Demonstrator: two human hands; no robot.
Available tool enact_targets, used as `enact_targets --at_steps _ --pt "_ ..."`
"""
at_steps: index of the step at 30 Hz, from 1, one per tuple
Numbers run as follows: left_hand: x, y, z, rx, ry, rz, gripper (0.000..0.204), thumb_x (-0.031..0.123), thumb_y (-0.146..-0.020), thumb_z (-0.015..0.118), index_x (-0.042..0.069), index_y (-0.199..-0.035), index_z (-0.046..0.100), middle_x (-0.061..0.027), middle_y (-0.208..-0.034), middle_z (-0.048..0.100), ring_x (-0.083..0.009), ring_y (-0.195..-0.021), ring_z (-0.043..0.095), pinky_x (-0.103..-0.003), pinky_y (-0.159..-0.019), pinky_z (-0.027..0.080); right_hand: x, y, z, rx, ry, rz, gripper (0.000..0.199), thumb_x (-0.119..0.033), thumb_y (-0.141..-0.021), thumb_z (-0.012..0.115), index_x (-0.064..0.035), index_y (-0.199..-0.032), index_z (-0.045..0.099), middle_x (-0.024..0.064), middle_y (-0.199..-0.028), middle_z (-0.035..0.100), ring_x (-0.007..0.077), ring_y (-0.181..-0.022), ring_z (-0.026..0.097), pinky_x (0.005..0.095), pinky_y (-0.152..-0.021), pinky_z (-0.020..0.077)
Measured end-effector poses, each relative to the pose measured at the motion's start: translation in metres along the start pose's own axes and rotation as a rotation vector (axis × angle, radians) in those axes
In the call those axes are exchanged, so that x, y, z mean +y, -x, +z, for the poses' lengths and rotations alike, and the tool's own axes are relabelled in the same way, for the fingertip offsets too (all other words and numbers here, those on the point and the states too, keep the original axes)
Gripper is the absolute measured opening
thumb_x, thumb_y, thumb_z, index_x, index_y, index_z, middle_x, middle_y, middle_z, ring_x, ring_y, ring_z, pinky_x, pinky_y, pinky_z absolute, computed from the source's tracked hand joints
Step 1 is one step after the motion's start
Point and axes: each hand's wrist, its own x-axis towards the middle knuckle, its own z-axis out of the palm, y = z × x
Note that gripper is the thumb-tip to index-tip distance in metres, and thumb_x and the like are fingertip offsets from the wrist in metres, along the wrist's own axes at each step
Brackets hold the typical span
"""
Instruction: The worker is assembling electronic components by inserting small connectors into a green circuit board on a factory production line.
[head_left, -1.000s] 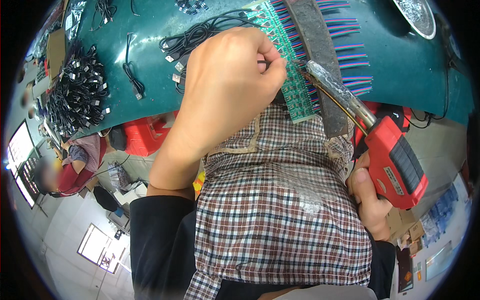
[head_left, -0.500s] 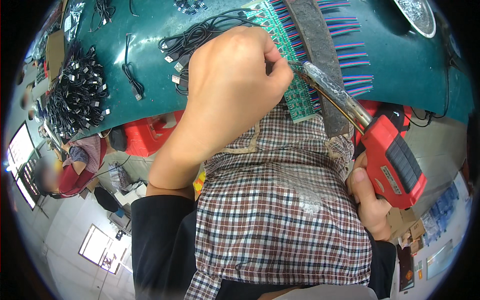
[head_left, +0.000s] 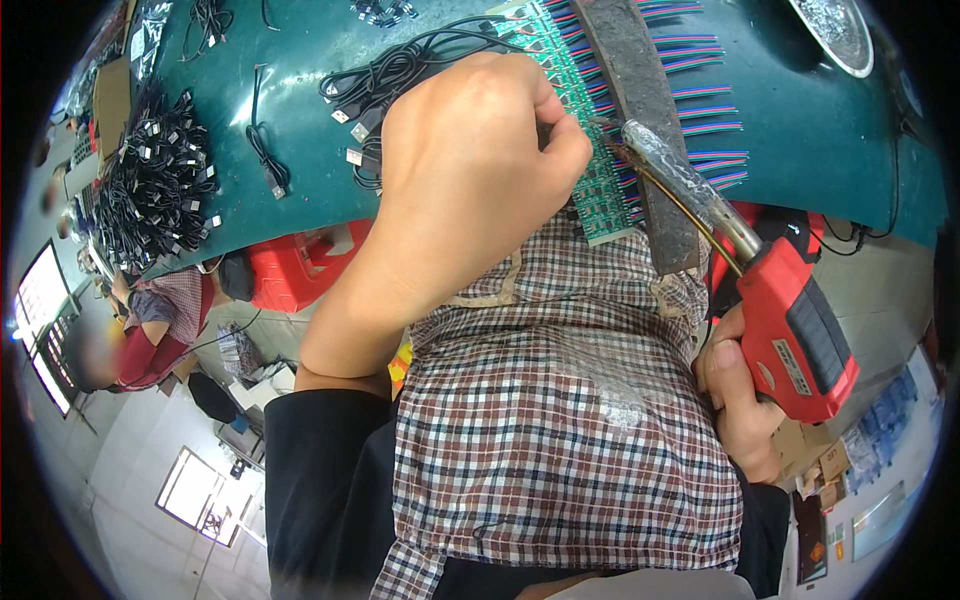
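Observation:
My left hand (head_left: 480, 170) is closed in a pinch over the left side of a green strip of circuit boards (head_left: 606, 205). Whatever sits between the fingertips is hidden. With my right hand (head_left: 738, 395) I grip a red soldering gun (head_left: 800, 325), its metal barrel slanting up and left. The gun's thin tip is close to my left fingertips, above the boards. A dark, heavy bar (head_left: 650, 130) lies along the boards' right side, over several striped multi-coloured wires (head_left: 710, 112). Black USB cables (head_left: 395, 75) lie behind my left hand, some reaching the boards' far end.
A big heap of black USB cables (head_left: 155, 190) covers the table's left side, with a single cable (head_left: 265, 160) nearer. A metal dish (head_left: 838, 35) stands far right. A red stool (head_left: 300, 270) is below the table edge. Another person (head_left: 160, 330) sits at left.
The soldering gun has drawn back slightly to the right, its tip a little farther from my left fingertips. My left hand has shifted very slightly right, still pinched.

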Motion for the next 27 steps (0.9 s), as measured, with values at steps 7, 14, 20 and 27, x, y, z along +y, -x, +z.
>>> enact_targets --at_steps 7,14,20,27 --pt "0.002 0.003 -0.004 0.014 0.018 -0.053 0.013 0.011 -0.075 0.076 0.003 -0.074 0.065 -0.0038 -0.068 0.061 -0.0137 -0.059 0.058 -0.027 -0.058 0.048 -0.007 -0.004 0.004 0.019 -0.106 -0.023 0.015 -0.012 -0.093 0.058 0.0022 -0.097 0.053 0.0003 -0.06 0.043 0.0071 -0.045 0.036 0.0237 -0.046 0.0306" --pt "-0.047 -0.002 -0.026 0.327 0.086 -0.007 0.013 0.013 -0.081 0.077 0.005 -0.087 0.07 -0.0025 -0.077 0.064 -0.0121 -0.063 0.055 -0.025 -0.061 0.048 -0.004 -0.004 0.009 0.11 -0.299 -0.067 0.018 -0.015 -0.095 0.056 0.0003 -0.099 0.048 0.0 -0.063 0.041 0.0064 -0.043 0.034 0.0241 -0.045 0.0315" --pt "-0.161 0.013 -0.066 0.474 -0.381 -0.439 0.019 0.025 -0.086 0.073 0.008 -0.094 0.071 -0.0102 -0.092 0.064 -0.0244 -0.089 0.063 -0.037 -0.082 0.05 -0.005 -0.007 0.01 0.088 -0.338 -0.112 0.017 -0.014 -0.096 0.056 0.0003 -0.1 0.048 0.0008 -0.065 0.043 0.0064 -0.042 0.033 0.0237 -0.044 0.0314" --pt "-0.181 0.015 -0.066 0.477 0.028 -0.406 0.023 0.021 -0.091 0.07 0.002 -0.104 0.067 -0.009 -0.092 0.064 -0.0179 -0.084 0.063 -0.031 -0.078 0.052 -0.008 -0.009 0.011 0.101 -0.347 -0.111 0.015 -0.013 -0.096 0.054 0.0004 -0.101 0.049 0.001 -0.066 0.043 0.0063 -0.043 0.033 0.0236 -0.044 0.0312"
